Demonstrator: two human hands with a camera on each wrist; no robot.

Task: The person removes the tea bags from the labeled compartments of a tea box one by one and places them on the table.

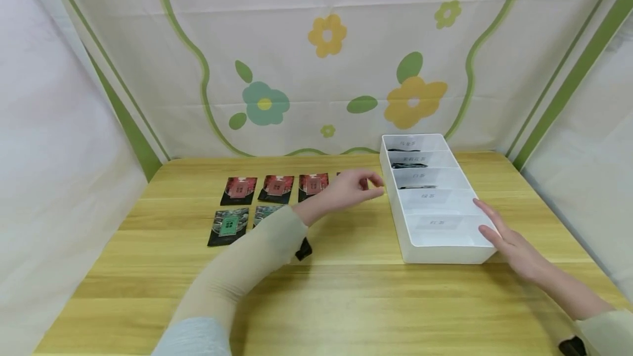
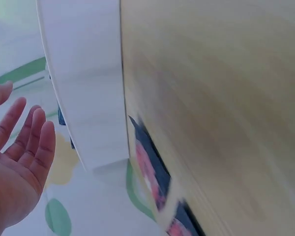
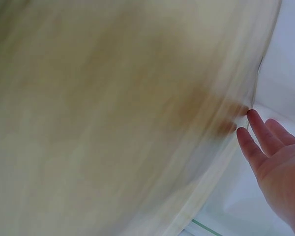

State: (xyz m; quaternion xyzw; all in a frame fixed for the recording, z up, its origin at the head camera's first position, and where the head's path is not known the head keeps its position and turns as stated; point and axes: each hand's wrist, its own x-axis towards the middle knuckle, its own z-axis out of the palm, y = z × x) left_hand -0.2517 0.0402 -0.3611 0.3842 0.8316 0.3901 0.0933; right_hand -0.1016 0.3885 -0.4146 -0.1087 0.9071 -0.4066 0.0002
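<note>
My left hand hovers just left of a white divided box, its fingers loosely bent and nothing between them. The left wrist view shows the same hand with its fingers spread apart beside the box wall. At the box's near right side, my right hand rests its fingers against the rim. Dark flat sachets stand in the three far compartments, below labelled dividers. Left of the box lies a row of black-and-red sachets, one mostly hidden behind my left hand.
In front of the red row lie black-and-green sachets, partly covered by my left sleeve. Everything stands on a wooden table. A white curtain with printed flowers hangs behind the box, and white cloth closes both sides.
</note>
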